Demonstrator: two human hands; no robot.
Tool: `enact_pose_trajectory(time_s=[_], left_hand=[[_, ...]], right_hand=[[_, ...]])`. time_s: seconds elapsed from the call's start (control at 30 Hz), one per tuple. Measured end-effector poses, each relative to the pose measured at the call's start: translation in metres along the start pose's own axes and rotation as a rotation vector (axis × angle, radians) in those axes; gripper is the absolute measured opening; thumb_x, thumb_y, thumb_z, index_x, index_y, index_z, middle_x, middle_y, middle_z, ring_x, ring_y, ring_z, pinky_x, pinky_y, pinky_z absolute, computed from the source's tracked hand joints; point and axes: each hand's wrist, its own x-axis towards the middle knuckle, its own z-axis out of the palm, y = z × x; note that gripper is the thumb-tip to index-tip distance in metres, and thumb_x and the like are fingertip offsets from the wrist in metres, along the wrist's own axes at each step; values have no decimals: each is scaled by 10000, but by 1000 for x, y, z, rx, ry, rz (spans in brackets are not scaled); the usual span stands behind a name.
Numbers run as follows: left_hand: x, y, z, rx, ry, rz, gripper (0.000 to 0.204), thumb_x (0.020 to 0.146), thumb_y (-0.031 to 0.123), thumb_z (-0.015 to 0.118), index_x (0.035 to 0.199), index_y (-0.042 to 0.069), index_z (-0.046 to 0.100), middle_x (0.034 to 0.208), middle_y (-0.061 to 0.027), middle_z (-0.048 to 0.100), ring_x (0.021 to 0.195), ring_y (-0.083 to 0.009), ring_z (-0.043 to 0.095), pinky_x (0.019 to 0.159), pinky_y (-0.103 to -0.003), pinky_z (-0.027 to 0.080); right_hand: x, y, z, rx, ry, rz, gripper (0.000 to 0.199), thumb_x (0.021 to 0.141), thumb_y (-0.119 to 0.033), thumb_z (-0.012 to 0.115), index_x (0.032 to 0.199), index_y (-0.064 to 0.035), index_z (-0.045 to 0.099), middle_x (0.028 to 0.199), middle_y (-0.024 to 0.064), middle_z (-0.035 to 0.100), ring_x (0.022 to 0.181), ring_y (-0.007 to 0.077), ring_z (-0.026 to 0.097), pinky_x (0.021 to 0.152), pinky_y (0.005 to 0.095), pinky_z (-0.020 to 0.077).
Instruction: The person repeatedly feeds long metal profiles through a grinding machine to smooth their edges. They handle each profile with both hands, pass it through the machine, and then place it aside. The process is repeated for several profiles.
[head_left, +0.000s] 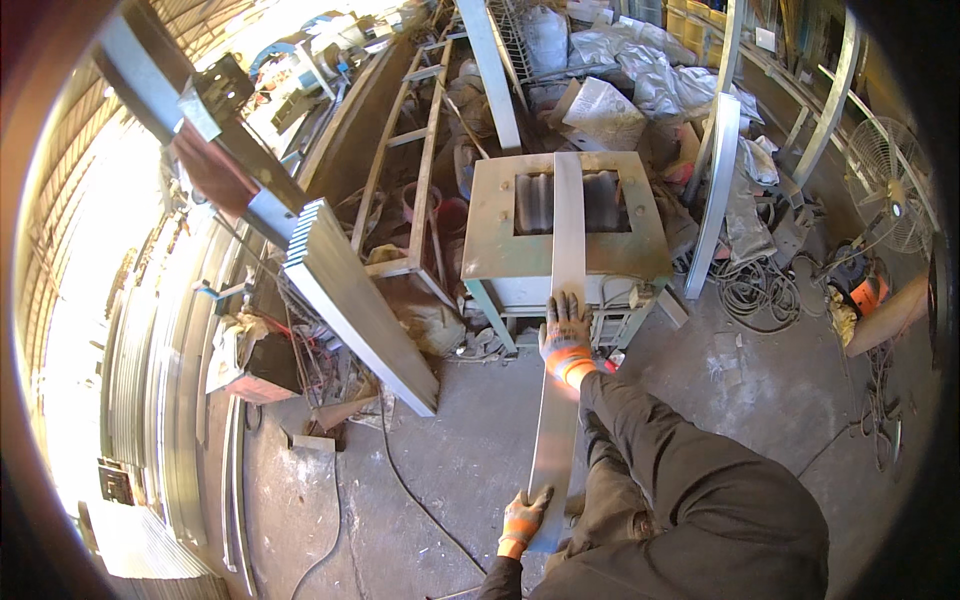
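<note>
A long flat metal bar (pixel 569 220) lies across the top of a box-shaped machine (pixel 489 225) and slopes back toward my body. Beneath it, the machine's square opening shows dark cylinders that look like rollers (pixel 600 205). My right hand (pixel 566 335), in a grey and orange glove, presses flat on the bar just on my side of the machine, fingers stretched forward. Lower down, my left hand (pixel 523 520), gloved alike, grips the bar's left edge close to its near end. My legs and right sleeve partly cover that end.
To the left, a stack of metal bars (pixel 365 310) leans at a slant. Another bundle (pixel 716 190) leans right of the machine. A cable (pixel 410 495) crosses the floor at left. Coiled cables (pixel 755 295) and a fan (pixel 893 190) stand at right. A metal ladder-like frame (pixel 425 170) lies beyond.
</note>
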Motion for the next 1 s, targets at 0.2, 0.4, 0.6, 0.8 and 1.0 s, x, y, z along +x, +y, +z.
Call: enact_pose_trajectory(time_s=[0.2,0.4,0.6,0.8,1.0], left_hand=[[-84,-103,-17,44,32,1,781,931,766,798,1131,11,815,1099,-269,839,1089,-433,811,959,-495,615],[-159,-172,-63,79,286,160,594,926,586,917,1102,30,804,932,-302,763,807,-445,723,740,-539,566],[-161,-200,-112,368,417,55,776,889,795,807,1080,42,791,1030,-260,823,1056,-454,796,927,-537,612],[-124,-66,-139,37,815,392,859,957,511,877,1586,14,568,1454,-332,652,1356,-556,629,1143,-594,520],[-287,22,-219,713,1184,1171,750,883,427,945,1492,113,640,1526,-174,647,1489,-449,572,1274,-759,360]], right_hand=[[-123,-48,-25,103,-25,-12,752,1065,-439,585,1685,-19,514,1789,202,451,1688,412,358,1336,765,203],[-214,-55,-16,678,121,226,861,1028,-519,791,1635,38,540,1798,259,418,1634,438,444,1343,552,374],[-220,-121,-76,1564,-322,771,557,1099,-464,780,1410,-6,715,1218,111,785,1039,236,765,905,418,635],[-177,-220,-234,1847,11,-384,475,1043,-316,862,1376,-20,695,1192,131,834,1082,233,798,881,430,629],[-200,-212,-329,871,143,-840,715,874,-570,955,1328,-72,718,1121,186,801,1029,385,804,890,464,636]])
